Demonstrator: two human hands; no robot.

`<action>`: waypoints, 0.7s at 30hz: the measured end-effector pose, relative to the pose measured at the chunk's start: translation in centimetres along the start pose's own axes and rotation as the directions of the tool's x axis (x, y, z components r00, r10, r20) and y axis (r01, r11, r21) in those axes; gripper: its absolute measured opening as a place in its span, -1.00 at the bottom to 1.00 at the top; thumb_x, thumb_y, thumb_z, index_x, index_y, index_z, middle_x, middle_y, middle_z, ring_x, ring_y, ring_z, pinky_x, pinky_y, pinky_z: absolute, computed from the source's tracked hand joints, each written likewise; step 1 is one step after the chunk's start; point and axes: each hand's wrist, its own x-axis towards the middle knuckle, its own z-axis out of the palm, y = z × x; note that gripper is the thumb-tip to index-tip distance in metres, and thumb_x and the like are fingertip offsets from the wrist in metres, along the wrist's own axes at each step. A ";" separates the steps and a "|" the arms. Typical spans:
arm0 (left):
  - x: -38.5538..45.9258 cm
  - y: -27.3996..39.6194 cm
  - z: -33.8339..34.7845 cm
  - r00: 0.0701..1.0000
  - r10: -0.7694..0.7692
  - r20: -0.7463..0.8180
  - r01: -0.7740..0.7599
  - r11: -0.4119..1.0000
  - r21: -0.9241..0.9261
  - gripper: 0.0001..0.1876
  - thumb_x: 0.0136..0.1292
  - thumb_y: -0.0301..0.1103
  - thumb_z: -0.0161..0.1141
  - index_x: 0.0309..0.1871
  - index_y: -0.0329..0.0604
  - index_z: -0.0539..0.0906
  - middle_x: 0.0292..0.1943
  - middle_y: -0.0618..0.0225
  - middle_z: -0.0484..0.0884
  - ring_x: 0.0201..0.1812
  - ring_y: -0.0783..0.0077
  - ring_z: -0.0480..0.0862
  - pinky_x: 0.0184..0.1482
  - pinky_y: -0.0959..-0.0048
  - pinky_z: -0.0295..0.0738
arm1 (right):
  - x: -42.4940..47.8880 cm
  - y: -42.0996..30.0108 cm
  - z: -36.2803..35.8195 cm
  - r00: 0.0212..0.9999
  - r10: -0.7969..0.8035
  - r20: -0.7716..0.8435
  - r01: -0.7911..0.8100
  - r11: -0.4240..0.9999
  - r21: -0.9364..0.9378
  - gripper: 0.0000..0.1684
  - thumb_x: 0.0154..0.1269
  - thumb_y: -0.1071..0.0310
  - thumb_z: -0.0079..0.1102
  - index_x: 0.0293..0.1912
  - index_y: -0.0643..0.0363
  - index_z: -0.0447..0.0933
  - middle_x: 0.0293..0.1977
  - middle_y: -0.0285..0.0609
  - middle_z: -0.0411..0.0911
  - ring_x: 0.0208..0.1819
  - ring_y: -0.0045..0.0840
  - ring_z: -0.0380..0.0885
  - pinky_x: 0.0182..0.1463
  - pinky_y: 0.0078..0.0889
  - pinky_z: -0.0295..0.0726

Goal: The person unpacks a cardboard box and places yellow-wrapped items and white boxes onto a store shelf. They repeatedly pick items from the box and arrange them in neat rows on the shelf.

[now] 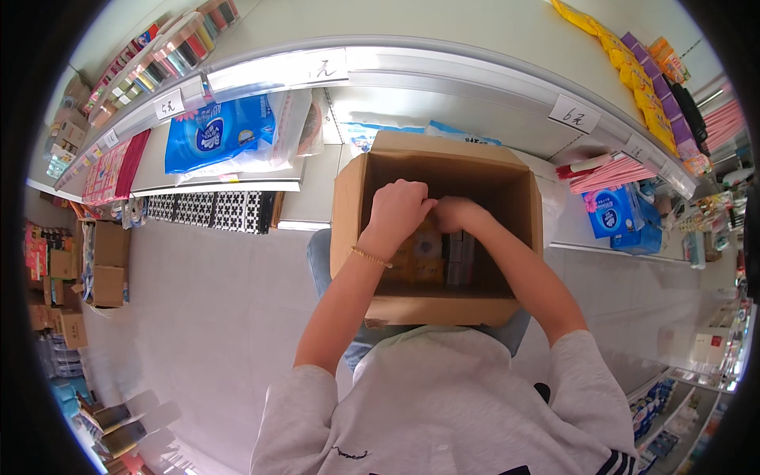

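An open cardboard box (442,312) rests at my knees, its flaps spread outward. Over its opening, my left hand (399,208) has curled fingers and a beaded bracelet at the wrist. Close against its fingertips is my right hand (462,215), blurred and reaching in from the other side. Yellow packets (426,264) lie inside the box, below the hands. Beside them stand small pale boxes (456,258). The fingers hide whatever may be between them, so a hold on a packet cannot be made out.
A store shelf (415,59) with a price rail runs just beyond the box. Blue tissue packs (219,130) sit on the lower shelf at left, and others (614,211) at right. Yellow bags (638,77) line the upper shelf. Cartons (110,261) stand on the floor at left.
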 end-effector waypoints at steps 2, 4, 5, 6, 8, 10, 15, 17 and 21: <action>0.1 -0.1 0.3 0.995 0.038 0.088 -0.036 0.999 -0.023 -0.80 0.23 -0.21 0.32 -0.35 -0.14 0.69 -0.43 0.19 0.71 -0.32 0.06 0.71 -0.24 0.15 0.60 | 4.4 1.1 5.9 0.987 -0.110 -0.116 0.120 0.989 0.084 -0.57 0.19 0.35 0.19 0.09 0.09 0.61 -0.10 0.00 0.69 -0.06 -0.20 0.69 -0.01 -0.16 0.66; -0.4 -0.5 0.9 0.987 0.146 0.071 -0.143 0.989 -0.046 -0.81 0.25 -0.22 0.29 -0.28 -0.15 0.68 -0.35 0.18 0.72 -0.27 0.05 0.71 -0.21 0.14 0.61 | 6.4 1.5 10.8 0.890 -0.235 -0.391 0.326 0.927 0.186 -0.54 0.19 0.33 0.22 0.12 0.09 0.58 -0.05 0.02 0.67 -0.01 -0.19 0.68 0.03 -0.16 0.65; -0.6 -0.7 1.0 0.979 0.196 0.057 -0.193 0.980 -0.056 -0.81 0.25 -0.22 0.28 -0.25 -0.15 0.67 -0.31 0.18 0.73 -0.24 0.05 0.71 -0.20 0.14 0.61 | 7.2 1.4 12.7 0.890 -0.265 -0.371 0.349 0.919 0.181 -0.53 0.18 0.28 0.23 0.12 0.09 0.59 -0.04 0.03 0.66 0.02 -0.19 0.66 0.06 -0.16 0.63; -0.6 -0.9 1.0 0.979 0.183 0.093 -0.180 0.983 -0.043 -0.81 0.25 -0.23 0.28 -0.24 -0.15 0.66 -0.28 0.17 0.72 -0.22 0.05 0.71 -0.18 0.13 0.61 | 7.9 1.4 14.8 0.917 -0.292 -0.272 0.342 0.926 0.159 -0.52 0.17 0.23 0.24 0.12 0.09 0.59 -0.02 0.04 0.66 0.04 -0.19 0.65 0.09 -0.15 0.61; -0.7 -0.5 1.0 0.971 0.164 0.174 -0.163 0.986 -0.023 -0.80 0.25 -0.24 0.27 -0.20 -0.16 0.65 -0.24 0.16 0.72 -0.18 0.04 0.71 -0.15 0.12 0.62 | 9.2 2.3 19.8 0.942 -0.335 0.004 0.334 0.940 0.070 -0.48 0.16 0.13 0.26 0.11 0.10 0.61 0.02 0.05 0.65 0.09 -0.18 0.62 0.15 -0.14 0.57; -0.8 -0.1 1.1 0.966 0.171 0.193 -0.170 0.985 -0.021 -0.82 0.24 -0.26 0.27 -0.22 -0.16 0.65 -0.25 0.16 0.72 -0.17 0.03 0.72 -0.14 0.12 0.62 | 9.9 2.9 24.0 0.887 -0.372 0.274 0.389 0.921 -0.009 -0.43 0.15 0.04 0.28 0.11 0.11 0.62 0.05 0.06 0.63 0.13 -0.17 0.60 0.21 -0.13 0.54; -1.3 -0.6 1.1 0.969 0.158 0.189 -0.153 0.987 -0.038 -0.82 0.23 -0.27 0.26 -0.22 -0.17 0.64 -0.25 0.16 0.72 -0.16 0.01 0.72 -0.13 0.10 0.63 | 6.5 1.1 22.5 0.906 -0.265 0.332 0.203 0.957 0.209 -0.39 0.22 -0.03 0.16 0.17 0.09 0.61 0.09 0.08 0.63 0.14 -0.15 0.60 0.24 -0.06 0.50; -1.2 -0.4 1.0 0.968 0.154 0.197 -0.150 0.988 -0.036 -0.81 0.23 -0.27 0.26 -0.22 -0.17 0.64 -0.25 0.16 0.72 -0.16 0.01 0.72 -0.13 0.09 0.63 | 6.2 1.1 21.7 0.894 -0.292 0.340 0.238 0.952 0.194 -0.37 0.26 -0.11 0.10 0.16 0.09 0.62 0.10 0.06 0.62 0.14 -0.15 0.60 0.25 -0.08 0.49; -0.9 0.0 0.9 0.962 0.170 0.216 -0.166 0.985 -0.036 -0.82 0.25 -0.27 0.25 -0.20 -0.18 0.64 -0.24 0.16 0.72 -0.16 0.01 0.71 -0.12 0.10 0.63 | 5.8 0.6 20.5 0.869 -0.267 0.416 0.234 0.964 0.129 -0.49 0.18 0.01 0.20 -0.01 0.16 0.69 -0.06 0.08 0.69 -0.05 -0.15 0.69 0.07 -0.05 0.62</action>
